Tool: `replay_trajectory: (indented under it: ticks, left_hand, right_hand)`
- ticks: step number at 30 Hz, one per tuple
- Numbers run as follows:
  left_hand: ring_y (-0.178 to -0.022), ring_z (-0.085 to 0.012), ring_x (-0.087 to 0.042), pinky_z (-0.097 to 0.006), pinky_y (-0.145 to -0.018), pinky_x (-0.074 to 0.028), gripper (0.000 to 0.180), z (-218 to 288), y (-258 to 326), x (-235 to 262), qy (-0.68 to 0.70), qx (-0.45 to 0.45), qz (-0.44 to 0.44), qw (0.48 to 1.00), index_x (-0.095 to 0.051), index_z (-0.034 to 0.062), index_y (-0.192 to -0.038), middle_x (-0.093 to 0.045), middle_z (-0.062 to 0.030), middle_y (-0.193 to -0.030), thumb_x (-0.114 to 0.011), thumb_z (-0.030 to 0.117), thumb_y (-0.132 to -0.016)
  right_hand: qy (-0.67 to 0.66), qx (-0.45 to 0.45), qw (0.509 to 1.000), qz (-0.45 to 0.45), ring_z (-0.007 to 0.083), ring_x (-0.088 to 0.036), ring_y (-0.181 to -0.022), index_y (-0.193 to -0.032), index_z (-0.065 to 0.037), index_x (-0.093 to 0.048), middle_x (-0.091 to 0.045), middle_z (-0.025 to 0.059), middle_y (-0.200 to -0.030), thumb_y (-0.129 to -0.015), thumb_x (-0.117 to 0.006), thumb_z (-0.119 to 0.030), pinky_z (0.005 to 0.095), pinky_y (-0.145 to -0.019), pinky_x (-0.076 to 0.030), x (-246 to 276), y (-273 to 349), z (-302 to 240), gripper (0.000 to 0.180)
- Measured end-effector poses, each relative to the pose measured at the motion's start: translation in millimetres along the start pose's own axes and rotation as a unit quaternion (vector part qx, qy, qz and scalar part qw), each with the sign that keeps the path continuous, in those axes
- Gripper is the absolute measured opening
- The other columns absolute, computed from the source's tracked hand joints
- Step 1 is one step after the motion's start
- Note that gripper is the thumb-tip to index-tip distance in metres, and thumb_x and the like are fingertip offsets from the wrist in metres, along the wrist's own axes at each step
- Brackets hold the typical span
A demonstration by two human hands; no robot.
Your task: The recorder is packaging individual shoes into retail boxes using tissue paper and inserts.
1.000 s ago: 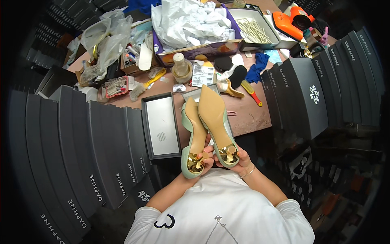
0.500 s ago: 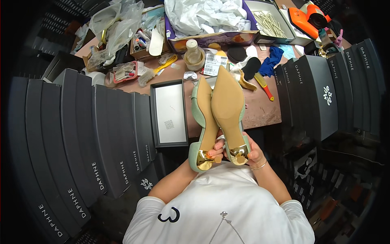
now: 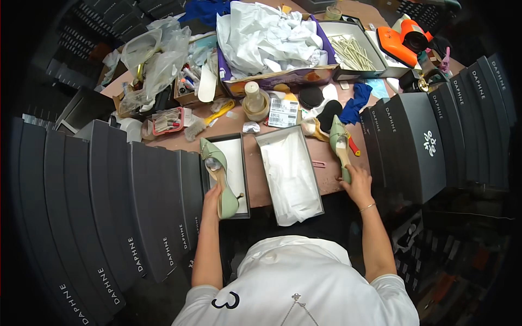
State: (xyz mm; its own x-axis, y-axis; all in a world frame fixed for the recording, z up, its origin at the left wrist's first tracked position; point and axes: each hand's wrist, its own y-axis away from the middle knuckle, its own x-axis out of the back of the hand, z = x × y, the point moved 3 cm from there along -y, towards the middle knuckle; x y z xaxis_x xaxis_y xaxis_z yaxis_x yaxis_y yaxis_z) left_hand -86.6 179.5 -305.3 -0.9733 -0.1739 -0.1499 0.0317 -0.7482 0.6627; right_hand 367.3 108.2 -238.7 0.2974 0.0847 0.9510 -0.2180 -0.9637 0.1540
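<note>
My left hand point(image 3: 212, 195) is closed around the heel end of a pale green pointed shoe point(image 3: 229, 204) with a small gold heel. That shoe is over a shallow dark box lid point(image 3: 235, 153) with a white inside. Out to the right, my right hand point(image 3: 359, 186) grips the back of the matching green shoe point(image 3: 338, 140), whose toe points away from me beside a red and yellow brush point(image 3: 354, 146). Between the two shoes lies an open shoebox point(image 3: 262, 145) lined with white tissue paper point(image 3: 292, 176).
Dark shoeboxes stand in rows at left point(image 3: 157, 201) and right point(image 3: 413, 141). Farther back are a purple carton point(image 3: 283, 81) of crumpled paper, a tray of sticks point(image 3: 356, 52), an orange tool point(image 3: 399, 46), a bottle point(image 3: 253, 98) and a blue cloth point(image 3: 357, 102).
The two shoes, held together soles up before my chest, are now apart, one in each hand, with their uppers showing. The tissue-lined shoebox has come into view between them.
</note>
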Motion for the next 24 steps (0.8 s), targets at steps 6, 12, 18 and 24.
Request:
replay_trajectory:
  ticks: [6,12,18,24]
  left_hand:
    - [-0.081,-0.0246,-0.061,-0.038,-0.077,-0.052,0.057,31.8,68.1,-71.1,0.262,0.029,-0.242,0.934,-0.039,0.0132,-0.133,-0.057,-0.0106,-0.091,-0.052,0.050,-0.092]
    - [-0.078,-0.0179,-0.060,-0.032,-0.070,-0.052,0.050,17.0,63.8,-113.0,0.253,-0.058,-0.273,0.926,-0.037,0.0058,-0.132,-0.057,-0.0072,-0.084,-0.062,0.016,-0.090]
    - [-0.105,-0.0254,-0.058,-0.039,-0.095,-0.045,0.055,53.9,70.8,-133.6,0.132,-0.013,-0.233,0.963,-0.023,0.0001,-0.142,-0.058,-0.0168,-0.110,-0.046,0.022,-0.097]
    - [-0.100,-0.0253,-0.059,-0.038,-0.088,-0.049,0.046,71.5,69.2,-153.1,0.150,-0.072,-0.126,0.978,-0.027,-0.0003,-0.140,-0.057,-0.0156,-0.104,-0.037,0.023,-0.101]
  right_hand:
    - [-0.173,0.100,0.979,-0.027,0.0342,-0.059,-0.100,-0.116,-0.001,-0.058,-0.063,0.0176,-0.108,-0.076,-0.073,-0.023,0.0410,-0.086,-0.046,7.5,-26.0,-13.4,0.048]
    - [-0.327,-0.033,0.943,0.050,0.0387,-0.062,-0.095,-0.121,0.001,-0.054,-0.064,0.0243,-0.103,-0.082,-0.068,-0.027,0.0412,-0.082,-0.049,33.3,-110.5,-17.1,0.050]
    - [-0.155,-0.122,0.979,0.045,0.0454,-0.057,-0.104,-0.141,-0.004,-0.029,-0.057,0.0313,-0.113,-0.075,-0.069,-0.052,0.0489,-0.089,-0.046,-28.7,-229.0,10.1,0.091]
    - [-0.313,-0.168,0.914,0.196,0.0361,-0.060,-0.086,-0.140,-0.002,-0.031,-0.059,0.0227,-0.102,-0.078,-0.059,-0.020,0.0427,-0.081,-0.047,-45.0,-229.0,21.1,0.070]
